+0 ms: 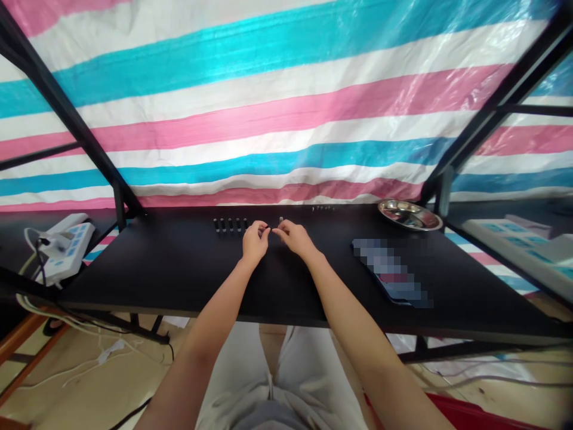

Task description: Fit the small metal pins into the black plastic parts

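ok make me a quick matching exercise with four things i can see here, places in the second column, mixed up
Things
1. metal dish
2. dark cylinders
3. striped sheet
4. white power strip

Places
A. hanging behind the black table
B. past the table's left end
C. by the table's far right corner
D. in a row, left of the left hand

Pairs: 1-C, 2-D, 3-A, 4-B

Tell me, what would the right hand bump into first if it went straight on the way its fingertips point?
Most likely the left hand, just across a narrow gap, though depth is hard to judge.
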Available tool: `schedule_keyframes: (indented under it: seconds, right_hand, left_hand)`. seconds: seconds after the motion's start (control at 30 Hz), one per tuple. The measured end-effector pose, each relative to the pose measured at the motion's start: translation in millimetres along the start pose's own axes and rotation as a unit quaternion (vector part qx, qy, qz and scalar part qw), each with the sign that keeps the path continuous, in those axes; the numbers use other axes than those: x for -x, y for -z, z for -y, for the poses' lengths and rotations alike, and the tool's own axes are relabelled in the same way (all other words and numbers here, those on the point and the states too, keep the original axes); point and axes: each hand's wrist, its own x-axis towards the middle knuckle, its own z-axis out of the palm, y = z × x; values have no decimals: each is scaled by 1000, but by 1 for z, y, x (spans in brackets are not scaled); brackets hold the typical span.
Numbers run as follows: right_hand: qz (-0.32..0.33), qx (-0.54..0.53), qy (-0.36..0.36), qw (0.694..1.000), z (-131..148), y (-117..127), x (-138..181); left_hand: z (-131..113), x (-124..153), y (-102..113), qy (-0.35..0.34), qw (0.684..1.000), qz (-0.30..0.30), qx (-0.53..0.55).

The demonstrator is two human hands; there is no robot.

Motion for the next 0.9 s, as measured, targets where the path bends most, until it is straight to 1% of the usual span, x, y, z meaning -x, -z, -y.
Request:
schedule_keyframes:
  seconds: [0.07, 0.13, 0.23, 0.37, 0.5, 0.67, 0.9]
  right_hand:
    - [-1, 20, -7, 1000, 1, 1, 1]
    - [6, 47, -9, 999, 2, 2, 1]
    - [13, 66, -17, 998, 3, 3, 2]
    - [15, 73, -35, 997, 3, 4, 2]
    - [23, 76, -36, 996, 2, 3, 2]
    - [19, 75, -27, 997, 2, 3, 2]
    - [9, 77, -28, 997, 2, 4, 2]
  left_hand:
    - [0, 0, 0, 18, 999, -31, 37]
    - [-2, 0, 0, 38, 996, -48, 66]
    - [-5, 0, 2, 57, 993, -54, 92]
    - [-8, 0, 3, 66, 989, -63, 113]
    - [-9, 0, 2, 71, 988, -61, 124]
    - [-10, 1, 2, 58, 986, -54, 147]
    - [-12, 2, 2, 41, 980, -22, 195]
